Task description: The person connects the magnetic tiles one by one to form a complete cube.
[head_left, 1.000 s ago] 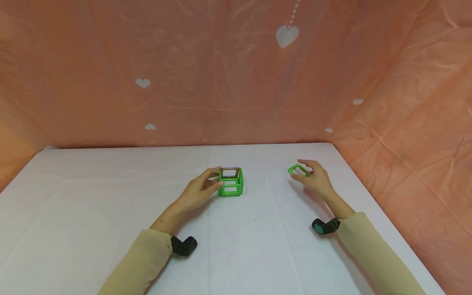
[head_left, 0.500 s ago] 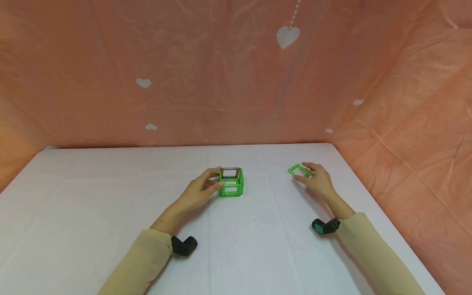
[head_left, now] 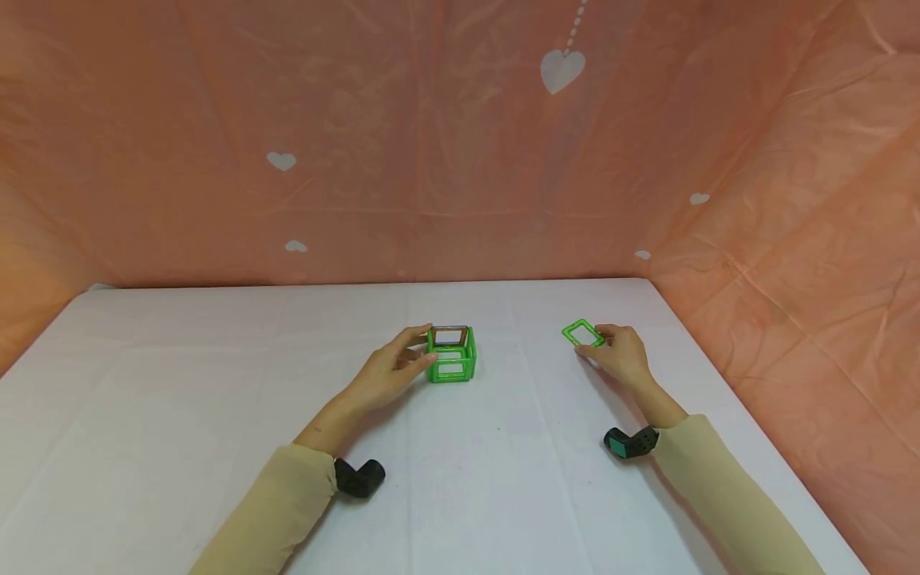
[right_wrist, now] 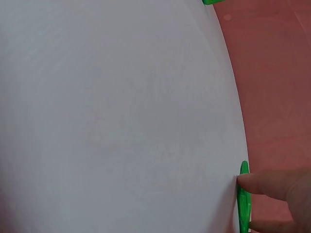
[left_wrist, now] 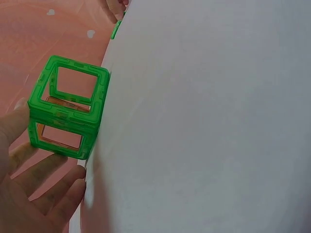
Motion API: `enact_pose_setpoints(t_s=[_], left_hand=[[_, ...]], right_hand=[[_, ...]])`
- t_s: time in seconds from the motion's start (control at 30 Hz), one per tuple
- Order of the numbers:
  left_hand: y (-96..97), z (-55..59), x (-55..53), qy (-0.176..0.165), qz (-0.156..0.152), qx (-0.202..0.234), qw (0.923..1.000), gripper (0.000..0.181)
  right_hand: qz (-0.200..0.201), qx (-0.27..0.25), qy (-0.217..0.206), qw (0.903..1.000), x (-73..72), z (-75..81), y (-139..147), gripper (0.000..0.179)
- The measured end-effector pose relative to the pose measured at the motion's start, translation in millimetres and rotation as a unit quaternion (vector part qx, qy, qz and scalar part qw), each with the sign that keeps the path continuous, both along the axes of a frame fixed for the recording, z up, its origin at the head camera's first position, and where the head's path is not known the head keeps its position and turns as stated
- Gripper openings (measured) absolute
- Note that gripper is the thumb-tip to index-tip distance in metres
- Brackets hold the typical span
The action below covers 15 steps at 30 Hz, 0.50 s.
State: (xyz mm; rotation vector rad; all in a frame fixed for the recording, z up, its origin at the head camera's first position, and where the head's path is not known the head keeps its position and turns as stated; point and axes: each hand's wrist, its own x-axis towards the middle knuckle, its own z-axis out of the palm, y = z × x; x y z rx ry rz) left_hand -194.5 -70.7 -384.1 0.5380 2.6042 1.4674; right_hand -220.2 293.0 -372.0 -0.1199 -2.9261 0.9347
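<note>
A cube of green magnetic tile frames [head_left: 451, 362] stands upright in the middle of the head view, with a brown-orange square frame showing at its far upper side. My left hand [head_left: 384, 374] holds its left side; in the left wrist view the thumb is on one edge of the cube [left_wrist: 63, 116] and the fingers lie on another. Over to the right, my right hand [head_left: 624, 355] pinches a single green square tile frame [head_left: 572, 326] by its near right corner. The right wrist view shows this tile [right_wrist: 244, 199] edge-on between thumb and fingers.
White cloth covers the table [head_left: 496, 479]. An orange curtain with white hearts [head_left: 460, 144] rises behind it and along the right side. Black wrist cameras sit on the left wrist [head_left: 359, 479] and the right wrist [head_left: 631, 442].
The fingers of my right hand have drawn back to the lower right along the tile, now holding it nearer its corner; the tile barely shifts. The left hand and the cube stay put.
</note>
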Motion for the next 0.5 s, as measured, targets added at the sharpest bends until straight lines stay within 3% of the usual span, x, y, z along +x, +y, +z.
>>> enact_pose_setpoints(t_s=[0.5], left_hand=[[0.4,-0.7,0.7,-0.001,0.004,0.002,1.0000,0.052]], right_hand=[[-0.004,-0.022,0.008,0.9997,0.3,-3.6,0.4,0.057]])
